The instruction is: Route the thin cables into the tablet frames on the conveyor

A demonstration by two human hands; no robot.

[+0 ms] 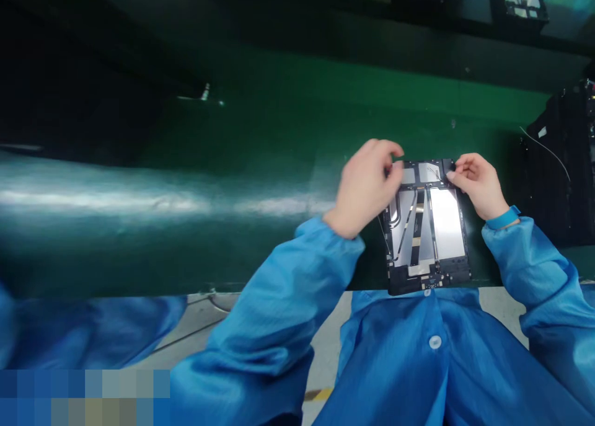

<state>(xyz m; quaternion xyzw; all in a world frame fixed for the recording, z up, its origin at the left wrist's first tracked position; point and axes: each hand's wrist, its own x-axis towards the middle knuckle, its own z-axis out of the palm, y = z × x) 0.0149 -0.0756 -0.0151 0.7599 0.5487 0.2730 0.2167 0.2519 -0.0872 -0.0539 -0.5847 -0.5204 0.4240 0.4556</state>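
An opened tablet body (448, 221) lies near the table's front edge, its silvery panels, black flat cables and small circuit board exposed. My left hand (369, 187) is over its upper left corner, fingers curled, with a gap between thumb and forefinger and nothing seen in it. At the upper right corner, my right hand (481, 181) has its thumb and fingertips pinched close together. A thin wire (436, 173) runs across the tablet near that thumb. What the right fingertips hold is too small to make out.
The green table (260, 122) extends far to the left. A black stack (553, 165) with a loose wire stands at the right. Black holders (519, 1) with similar parts sit along the back. A blue sleeve (93, 327) of another person shows at the lower left.
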